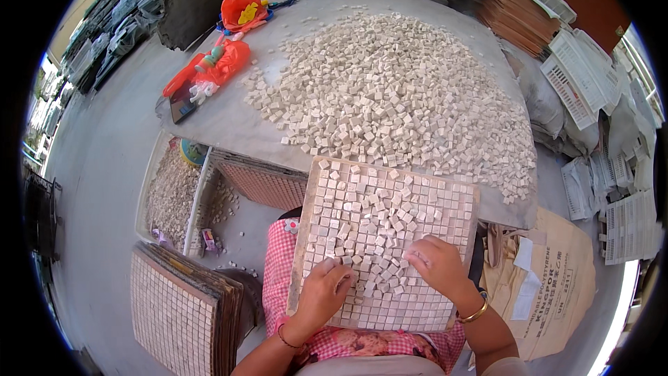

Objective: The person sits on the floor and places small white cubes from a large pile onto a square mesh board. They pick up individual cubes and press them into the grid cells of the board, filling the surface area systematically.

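A square grid tray [445,306] rests across my lap, its slots filled with small pale stone tiles in rows. Loose tiles [379,237] lie scattered over its middle, on top of the rows. At the tray's lower left, my left hand [323,296] is closed, thumb and fingertips together beside the loose tiles; whatever they pinch is too small to make out. My right hand [438,264] is over the tray's right half, fingers curled and pinched at the edge of the loose tiles. What lies between those fingertips is hidden.
A large heap of loose tiles [396,83] covers the table [278,146] beyond the tray. Red plastic bags [233,63] and a phone [182,104] lie at its left. Left of me stand a white bin [148,195] of tile bits and stacked grid trays [170,306]. A paper sack [557,278] lies right.
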{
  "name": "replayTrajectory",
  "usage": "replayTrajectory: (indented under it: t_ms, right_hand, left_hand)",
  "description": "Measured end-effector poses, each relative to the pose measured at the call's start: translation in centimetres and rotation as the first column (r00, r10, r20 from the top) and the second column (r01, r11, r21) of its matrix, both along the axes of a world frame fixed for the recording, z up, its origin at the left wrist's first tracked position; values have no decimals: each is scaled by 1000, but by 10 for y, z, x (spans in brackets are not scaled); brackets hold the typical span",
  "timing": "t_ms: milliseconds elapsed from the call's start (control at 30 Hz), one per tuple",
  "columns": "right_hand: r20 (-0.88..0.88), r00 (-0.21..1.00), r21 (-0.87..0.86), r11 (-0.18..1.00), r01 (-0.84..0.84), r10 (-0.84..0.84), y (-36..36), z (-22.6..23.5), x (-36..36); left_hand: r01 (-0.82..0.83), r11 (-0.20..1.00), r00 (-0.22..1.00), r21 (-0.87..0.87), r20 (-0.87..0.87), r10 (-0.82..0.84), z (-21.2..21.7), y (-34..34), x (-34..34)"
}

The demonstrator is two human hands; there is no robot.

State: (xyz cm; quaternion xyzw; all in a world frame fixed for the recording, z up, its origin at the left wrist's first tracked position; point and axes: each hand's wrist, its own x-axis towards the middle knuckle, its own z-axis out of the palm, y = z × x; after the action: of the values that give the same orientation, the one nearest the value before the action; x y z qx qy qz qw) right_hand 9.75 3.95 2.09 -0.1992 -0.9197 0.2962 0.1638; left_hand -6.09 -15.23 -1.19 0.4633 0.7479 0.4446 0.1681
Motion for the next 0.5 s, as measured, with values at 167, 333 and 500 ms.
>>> replayTrajectory:
  t_ms: [167,333,500]
  right_hand:
    - [-24,999,-158,987,-33,30,-29,-1,-18]
    - [2,999,-212,976,-50,51,-41,-1,-23]
    - [51,989,-53,989,-138,141,-68,-12,-14]
  left_hand:
    - [-8,998,985,-63,-174,-3,6,12,17]
    - [-40,995,977,-93,-211,20,-2,18,21]
    - [-44,994,997,-104,-73,37,-2,16,18]
